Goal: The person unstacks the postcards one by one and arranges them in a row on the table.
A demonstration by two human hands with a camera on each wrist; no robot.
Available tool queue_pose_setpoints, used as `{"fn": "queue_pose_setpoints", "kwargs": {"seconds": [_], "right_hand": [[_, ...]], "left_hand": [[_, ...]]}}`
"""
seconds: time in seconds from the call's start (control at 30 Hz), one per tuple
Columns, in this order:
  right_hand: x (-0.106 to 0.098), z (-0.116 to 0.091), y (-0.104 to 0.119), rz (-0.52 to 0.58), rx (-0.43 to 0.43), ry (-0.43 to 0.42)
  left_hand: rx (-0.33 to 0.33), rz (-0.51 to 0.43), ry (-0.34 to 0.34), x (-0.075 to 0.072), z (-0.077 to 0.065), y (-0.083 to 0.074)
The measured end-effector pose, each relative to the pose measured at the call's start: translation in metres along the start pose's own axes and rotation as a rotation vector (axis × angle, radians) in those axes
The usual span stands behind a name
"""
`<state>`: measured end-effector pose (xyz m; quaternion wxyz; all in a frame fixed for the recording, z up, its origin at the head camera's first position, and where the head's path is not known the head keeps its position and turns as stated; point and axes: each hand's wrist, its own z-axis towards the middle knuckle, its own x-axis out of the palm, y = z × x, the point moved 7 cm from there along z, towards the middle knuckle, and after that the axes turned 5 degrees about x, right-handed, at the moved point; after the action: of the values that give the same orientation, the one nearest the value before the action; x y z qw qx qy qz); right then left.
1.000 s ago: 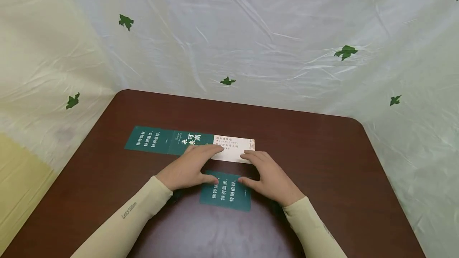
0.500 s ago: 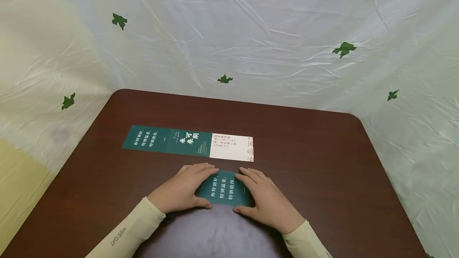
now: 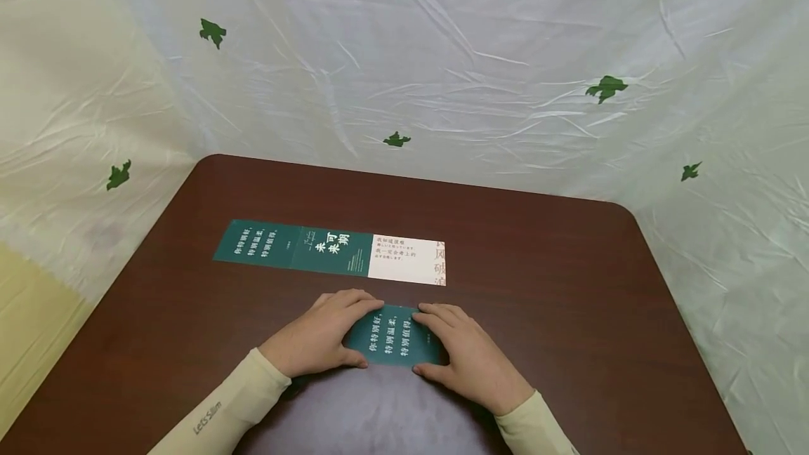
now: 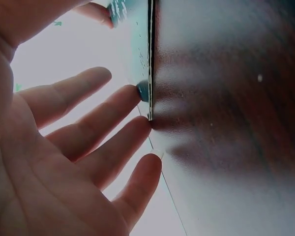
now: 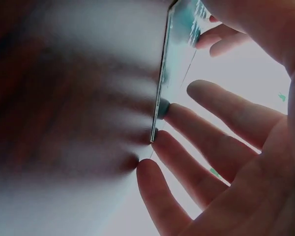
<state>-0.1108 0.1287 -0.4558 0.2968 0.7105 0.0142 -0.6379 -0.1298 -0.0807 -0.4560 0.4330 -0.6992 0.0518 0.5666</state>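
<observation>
Sleeves in pale yellow extend over a reddish-brown table; the left one is lettered "Let's Slim". Left hand and right hand flank a green card, one at each end. Findings on the fingers: both hands loosely extended, slightly bent, tips at the card's edge, thumbs by its near corners. How firmly they press, I cannot tell. The green card, printed with white characters, lies on the table between the hands.

Beyond, well apart from it, three cards form a row, ends appearing to meet. Left to right, I note: left-end card, green with white text; middle card, green with larger white characters; white card with brownish print. Behind the table's far edge hangs creased white sheeting printed with dark green bird shapes.
</observation>
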Motion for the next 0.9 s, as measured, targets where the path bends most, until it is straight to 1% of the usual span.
{"fn": "queue_pose_setpoints", "kwargs": {"seconds": [0.17, 0.3, 0.43, 0.53, 0.6, 0.7, 0.8, 0.9], "right_hand": [[-0.002, 0.002, 0.001, -0.003, -0.023, -0.035], [-0.003, 0.001, 0.001, -0.003, -0.033, -0.044], [-0.008, 0.002, -0.001, -0.015, -0.037, -0.043], [-0.015, 0.005, -0.005, -0.026, -0.037, -0.042], [-0.021, 0.009, -0.01, -0.018, -0.031, -0.035], [-0.03, 0.016, -0.018, 0.008, -0.024, -0.014], [-0.037, 0.023, -0.029, 0.044, -0.016, 0.008], [-0.046, 0.03, -0.04, 0.071, 0.001, 0.016]], "left_hand": [[-0.011, 0.0, -0.002, -0.002, 0.002, 0.0], [-0.02, -0.009, 0.006, -0.002, 0.005, -0.001], [-0.021, -0.022, 0.005, -0.002, 0.01, -0.002], [-0.024, -0.041, -0.003, -0.005, 0.016, -0.002], [-0.024, -0.035, -0.006, -0.007, 0.022, -0.003], [-0.011, 0.022, -0.006, -0.011, 0.034, -0.005], [0.011, 0.089, -0.004, -0.013, 0.049, -0.009], [0.024, 0.125, -0.009, -0.017, 0.067, -0.013]]}}
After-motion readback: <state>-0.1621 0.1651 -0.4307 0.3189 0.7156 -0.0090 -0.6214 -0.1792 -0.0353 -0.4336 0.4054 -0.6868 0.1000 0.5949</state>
